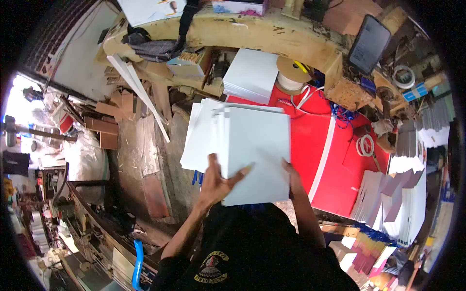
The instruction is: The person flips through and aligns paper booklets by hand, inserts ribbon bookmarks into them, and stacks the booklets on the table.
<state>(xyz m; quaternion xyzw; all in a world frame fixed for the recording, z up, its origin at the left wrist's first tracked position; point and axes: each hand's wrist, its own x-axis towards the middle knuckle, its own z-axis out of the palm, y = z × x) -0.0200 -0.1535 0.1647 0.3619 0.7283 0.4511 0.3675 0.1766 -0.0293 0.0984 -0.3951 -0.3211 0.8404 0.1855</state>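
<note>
A thick stack of white sheets (257,145) is held in front of my body, over the near left part of a red surface. My left hand (218,184) grips its left edge, with the thumb lying across the top sheet and the fingers at the side. On the right edge, my right hand (293,179) holds the stack; its fingers are partly hidden and slightly blurred. More white sheets (196,138) fan out to the left, partly beneath the held stack.
Behind lie another white stack (250,75) and a spool of white cord (291,77) on the red surface (310,150). A phone (370,43) leans at upper right. Folded white card pieces (383,199) stand at right. A curved cream bench (252,36) spans the back.
</note>
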